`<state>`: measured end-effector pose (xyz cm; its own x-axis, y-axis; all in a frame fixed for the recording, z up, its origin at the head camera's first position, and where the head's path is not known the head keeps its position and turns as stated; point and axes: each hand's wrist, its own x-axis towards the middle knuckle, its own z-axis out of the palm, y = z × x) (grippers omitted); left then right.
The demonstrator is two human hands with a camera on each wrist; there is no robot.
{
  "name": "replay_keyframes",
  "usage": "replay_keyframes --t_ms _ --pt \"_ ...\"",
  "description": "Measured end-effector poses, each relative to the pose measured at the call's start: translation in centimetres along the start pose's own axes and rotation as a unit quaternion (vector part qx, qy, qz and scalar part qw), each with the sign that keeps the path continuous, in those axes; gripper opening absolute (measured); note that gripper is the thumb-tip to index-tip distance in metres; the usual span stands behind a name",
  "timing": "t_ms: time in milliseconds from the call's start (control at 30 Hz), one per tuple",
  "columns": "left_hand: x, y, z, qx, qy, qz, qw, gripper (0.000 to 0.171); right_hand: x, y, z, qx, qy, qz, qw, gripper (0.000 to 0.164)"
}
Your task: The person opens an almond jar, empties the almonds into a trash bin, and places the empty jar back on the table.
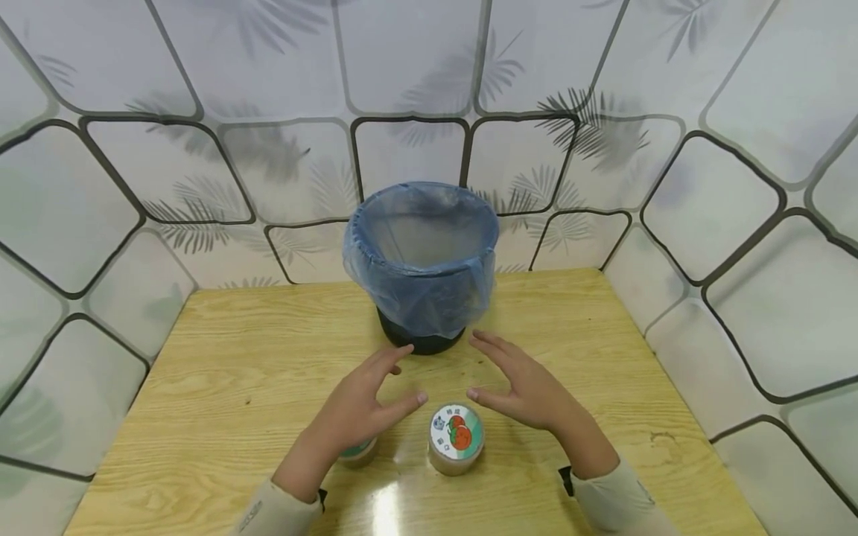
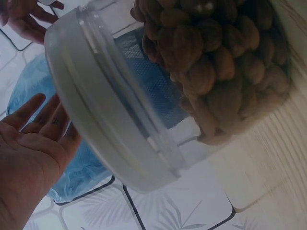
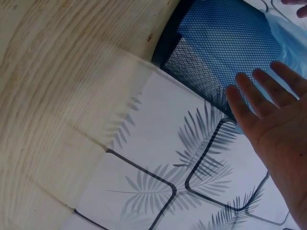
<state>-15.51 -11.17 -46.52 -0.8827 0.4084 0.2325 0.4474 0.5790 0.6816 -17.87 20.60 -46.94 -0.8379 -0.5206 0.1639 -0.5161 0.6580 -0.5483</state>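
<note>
A dark mesh waste bin (image 1: 422, 344) stands at the back of the wooden table, lined with a blue plastic bag (image 1: 429, 298) folded over its rim. In front of it, my left hand (image 1: 355, 406) and right hand (image 1: 529, 383) hover facing each other, fingers extended and nothing held. Below the gap between them stands a round jar (image 1: 456, 441) with a tomato picture on its lid. A second jar (image 1: 358, 454) is mostly hidden under my left wrist. Close in the left wrist view, a clear jar (image 2: 216, 62) with a pale lid (image 2: 91, 96) contains brown nuts.
The wooden tabletop (image 1: 221, 387) ends against patterned white panels (image 1: 288, 164) at the back and on both sides. Bare wood lies left and right of the bin.
</note>
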Motion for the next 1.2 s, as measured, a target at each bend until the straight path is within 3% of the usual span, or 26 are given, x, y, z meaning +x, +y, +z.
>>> replay_keyframes --t_ms 367,633,900,1200 --pt "-0.1 0.4 0.6 0.001 -0.014 -0.014 0.9998 0.074 -0.1 -0.2 0.0 0.008 -0.032 0.011 0.999 0.077" --pt "-0.4 0.1 1.1 0.005 -0.010 0.026 0.9996 0.062 0.0 -0.2 0.1 0.010 -0.057 0.016 0.998 0.069" --pt "-0.5 0.3 1.3 0.010 -0.010 0.027 0.9995 0.063 0.0 -0.1 -0.1 0.026 -0.082 0.011 0.996 0.082" --pt "-0.8 0.8 1.4 0.012 -0.020 0.001 0.9997 0.064 0.0 0.3 0.2 0.027 -0.103 -0.012 0.994 0.099"
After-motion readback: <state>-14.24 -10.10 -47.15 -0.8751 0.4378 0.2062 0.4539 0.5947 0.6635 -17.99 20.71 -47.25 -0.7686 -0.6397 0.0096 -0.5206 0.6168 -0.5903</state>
